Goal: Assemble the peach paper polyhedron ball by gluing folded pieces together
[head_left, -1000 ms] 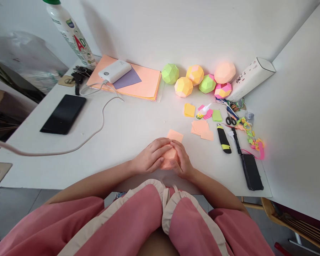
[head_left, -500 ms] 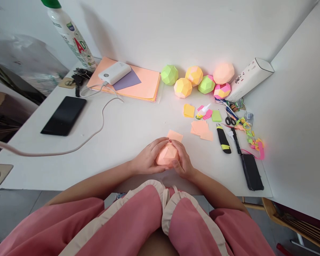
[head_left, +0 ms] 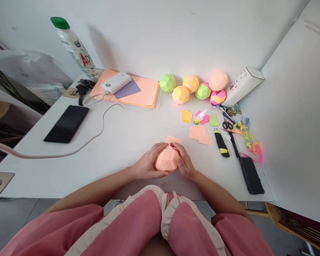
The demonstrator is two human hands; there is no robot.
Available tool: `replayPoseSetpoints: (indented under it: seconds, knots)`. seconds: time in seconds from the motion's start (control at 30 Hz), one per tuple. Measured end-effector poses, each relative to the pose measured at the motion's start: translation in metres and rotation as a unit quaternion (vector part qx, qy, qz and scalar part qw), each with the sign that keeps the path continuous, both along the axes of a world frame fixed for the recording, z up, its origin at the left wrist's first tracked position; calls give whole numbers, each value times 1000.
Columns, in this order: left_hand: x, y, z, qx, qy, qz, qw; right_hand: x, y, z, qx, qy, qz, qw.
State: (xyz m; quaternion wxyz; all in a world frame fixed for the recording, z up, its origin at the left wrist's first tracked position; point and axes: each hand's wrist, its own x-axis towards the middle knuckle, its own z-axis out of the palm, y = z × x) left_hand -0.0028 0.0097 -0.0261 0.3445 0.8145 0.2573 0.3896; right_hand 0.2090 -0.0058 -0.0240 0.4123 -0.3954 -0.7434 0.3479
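Observation:
A peach faceted paper ball (head_left: 166, 160) sits between both hands near the table's front edge. My left hand (head_left: 148, 163) wraps round its left side, thumb along the bottom. On its right side, my right hand (head_left: 186, 163) grips it with bent fingers and thumb. Just behind the ball lies a loose peach paper square (head_left: 174, 139), partly covered by the fingertips. More peach squares (head_left: 199, 134) are stacked to the right, with yellow squares (head_left: 187, 116), green squares (head_left: 213, 120) and a small glue bottle (head_left: 200, 117) behind them.
Several finished paper balls (head_left: 191, 84) line the back wall beside a white box (head_left: 244, 86). Right: a cutter (head_left: 222, 143), scissors (head_left: 227, 124), paper scraps and a black case (head_left: 251, 175). Left: a phone (head_left: 66, 124), power bank (head_left: 116, 83) with cable, paper sheets (head_left: 149, 87), spray bottle (head_left: 78, 53).
The ball has turned a little between the hands and shows more of its facets. The camera view has tilted slightly, so the tabletop items appear lower.

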Motion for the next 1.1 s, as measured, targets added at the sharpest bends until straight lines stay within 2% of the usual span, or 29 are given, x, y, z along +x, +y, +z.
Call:
replayPoseSetpoints:
  seconds: [0.23, 0.47, 0.77, 0.9, 1.1]
  knots:
    - [0, 1, -3, -1, 18, -6, 1000, 0, 5, 1, -136, 56, 5, 989]
    - [0, 1, -3, 13, 33, -10, 999, 3, 6, 1, -188, 89, -9, 978]
    - [1, -1, -4, 0, 20, -24, 1000, 4, 10, 4, -217, 104, -36, 970]
    - [1, -3, -1, -54, -11, -22, 998, 5, 11, 7, -232, 98, -43, 967]
    - [0, 1, 6, -248, -79, -26, 965, 3, 11, 6, -231, 145, -52, 961]
